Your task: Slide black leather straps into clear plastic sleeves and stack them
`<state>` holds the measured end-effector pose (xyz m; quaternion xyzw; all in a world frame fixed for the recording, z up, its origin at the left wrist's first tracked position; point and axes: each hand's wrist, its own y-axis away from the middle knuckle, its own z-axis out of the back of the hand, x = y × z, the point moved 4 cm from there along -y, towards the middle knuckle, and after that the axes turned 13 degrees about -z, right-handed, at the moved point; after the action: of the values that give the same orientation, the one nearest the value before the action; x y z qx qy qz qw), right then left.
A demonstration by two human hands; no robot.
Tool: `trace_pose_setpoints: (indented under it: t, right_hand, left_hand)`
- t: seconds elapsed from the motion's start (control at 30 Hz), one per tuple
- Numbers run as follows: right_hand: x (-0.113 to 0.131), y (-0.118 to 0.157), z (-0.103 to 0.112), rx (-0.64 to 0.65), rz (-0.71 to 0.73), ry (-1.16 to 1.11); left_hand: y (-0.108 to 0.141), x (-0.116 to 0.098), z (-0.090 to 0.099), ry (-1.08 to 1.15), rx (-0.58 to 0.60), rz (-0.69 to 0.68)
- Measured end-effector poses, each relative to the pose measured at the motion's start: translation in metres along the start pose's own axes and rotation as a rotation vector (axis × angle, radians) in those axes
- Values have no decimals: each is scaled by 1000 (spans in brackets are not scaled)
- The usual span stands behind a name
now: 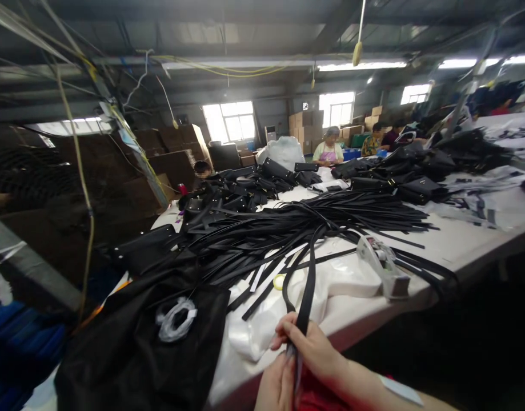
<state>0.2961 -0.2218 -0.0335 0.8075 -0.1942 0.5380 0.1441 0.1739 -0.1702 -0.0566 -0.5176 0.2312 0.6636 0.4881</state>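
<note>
Near the table's front edge, my right hand [311, 342] is closed around a black strap [307, 291], its thumb and fingers pinching the band. Just below it, my left hand [276, 383] grips the lower part of the same strap, fingers pressed together. The strap runs up from my hands and loops over toward a large pile of black straps [262, 234] on the white table [463, 245]. Clear plastic wrap [348, 277] lies behind my hands, with a yellow tape roll [279, 281] beside it.
A tape dispenser [384, 268] stands right of the plastic. A coil of clear cord [176, 319] lies on black fabric [137, 342] at the left. Black bags [416, 171] are heaped farther back. A person [328, 148] sits across the table, with others beyond.
</note>
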Motion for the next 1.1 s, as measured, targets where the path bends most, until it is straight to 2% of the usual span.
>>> trace_pose_setpoints:
  t: [0.17,0.23,0.33,0.43,0.5,0.57,0.63,0.67,0.73,0.83,0.9,0.97,1.03,1.1]
  right_hand:
    - [55,-23,44,-171,48,-220]
    - [61,-26,47,-183,62,-260]
    - [40,-12,18,-102,18,-205]
    - [11,8,-12,-4,-34,-77]
    - [8,9,-10,27,-51,-22]
    - [22,-3,13,-44,-28,-67]
    - [39,-17,38,-161,20,-147]
    - [43,-22,44,-187,31,-163]
    - [38,-22,38,-176,16,-148]
    - [6,-2,4,-76,-65,-69]
    - [-11,5,-8,-8,-124,-33]
    - [-10,-3,5,-64,-134,-29]
    - [6,-19,34,-228,-86,-49]
    - [21,-31,54,-338,-29,-51]
  left_hand:
    - [13,-7,4,35,153,26]
    - [13,-12,6,54,179,51]
    - [3,-14,6,99,148,49]
    - [-3,-14,5,109,45,-9]
    - [1,-13,4,64,15,-61]
    - [10,-10,3,23,48,-55]
    - [17,-7,4,19,97,12]
    - [19,-6,5,26,107,42]
    - [16,-8,6,45,94,64]
    - [7,-13,6,46,7,11]
    - [5,-14,4,25,-33,-45]
    - [8,-11,0,6,-4,-71]
    - [13,-4,-3,-7,51,-47]
    - [15,4,-3,-15,69,1]
